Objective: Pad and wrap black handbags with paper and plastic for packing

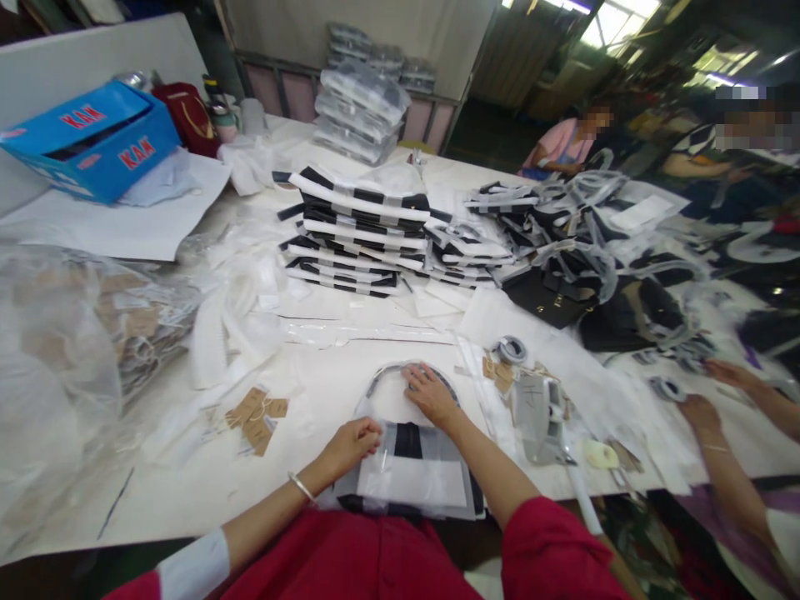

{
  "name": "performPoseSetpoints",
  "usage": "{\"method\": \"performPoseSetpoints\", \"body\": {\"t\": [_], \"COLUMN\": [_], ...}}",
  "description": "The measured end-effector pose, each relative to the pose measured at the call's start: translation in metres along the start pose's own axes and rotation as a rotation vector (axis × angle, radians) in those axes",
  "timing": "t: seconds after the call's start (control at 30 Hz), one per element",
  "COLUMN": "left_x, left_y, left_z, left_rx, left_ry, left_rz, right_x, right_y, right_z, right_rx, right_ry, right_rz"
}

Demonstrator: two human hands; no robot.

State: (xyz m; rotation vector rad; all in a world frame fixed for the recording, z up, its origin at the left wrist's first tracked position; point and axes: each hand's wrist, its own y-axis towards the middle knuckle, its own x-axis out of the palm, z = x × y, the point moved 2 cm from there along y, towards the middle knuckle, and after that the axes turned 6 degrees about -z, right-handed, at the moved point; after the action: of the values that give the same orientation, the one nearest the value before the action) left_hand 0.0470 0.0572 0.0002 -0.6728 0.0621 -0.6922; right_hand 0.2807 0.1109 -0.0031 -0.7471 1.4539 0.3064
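A black handbag [408, 442] wrapped in clear film lies flat at the table's front edge, with a white sheet [412, 482] over its body. Its wrapped handle [378, 379] arches away from me. At the bag's upper left corner, the fingers of my left hand [353, 442] are pinched together; what they hold there is too small to make out. My right hand [431, 396] rests on the top right of the handle, fingers stretched out. Left of the bag lie several brown tags [256, 417].
Stacked bags [362, 233] with white wrapping stand behind the work area, more black bags [550, 292] to the right. A tape dispenser [541, 417] and tape roll [511, 350] lie at right. A blue box [93, 142] stands far left. A co-worker's hands [700, 412] work at far right.
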Motion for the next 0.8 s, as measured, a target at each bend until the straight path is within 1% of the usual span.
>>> {"method": "performPoseSetpoints", "body": {"t": [0.1,0.17,0.3,0.37,0.43,0.47,0.57,0.6,0.67,0.73,0.8], "left_x": [-0.009,-0.013,-0.016,-0.016,-0.016,-0.017,-0.018,-0.019,-0.018,-0.019,-0.020], "left_y": [-0.005,-0.005,-0.001,0.002,0.004,0.004,0.004,0.003,0.001,-0.001,0.000], "left_z": [-0.007,-0.012,-0.017,-0.017,-0.016,-0.015,-0.012,-0.011,-0.013,-0.017,-0.020], "left_rx": [-0.026,-0.044,-0.058,-0.074,-0.092,-0.098,-0.110,-0.118,-0.134,-0.135,-0.117], "left_ry": [-0.005,-0.016,-0.024,-0.019,-0.016,-0.016,-0.001,0.008,0.023,0.033,0.043], "left_rz": [0.042,0.064,0.073,0.066,0.063,0.065,0.066,0.064,0.064,0.076,0.092], "right_x": [-0.004,-0.005,-0.001,0.000,0.000,0.000,0.005,0.007,0.010,0.009,0.005], "right_y": [0.003,0.004,-0.001,-0.009,-0.021,-0.027,-0.045,-0.048,-0.051,-0.049,-0.045], "right_z": [0.010,0.008,-0.001,0.003,0.016,0.026,0.062,0.074,0.092,0.103,0.109], "right_rx": [0.251,0.404,0.598,0.656,0.726,0.774,0.906,0.924,0.912,0.864,0.800], "right_ry": [0.060,0.081,0.094,0.129,0.150,0.148,0.135,0.138,0.146,0.140,0.108], "right_rz": [-0.096,-0.129,-0.122,-0.061,0.010,0.021,-0.046,-0.073,-0.104,-0.111,-0.081]}}
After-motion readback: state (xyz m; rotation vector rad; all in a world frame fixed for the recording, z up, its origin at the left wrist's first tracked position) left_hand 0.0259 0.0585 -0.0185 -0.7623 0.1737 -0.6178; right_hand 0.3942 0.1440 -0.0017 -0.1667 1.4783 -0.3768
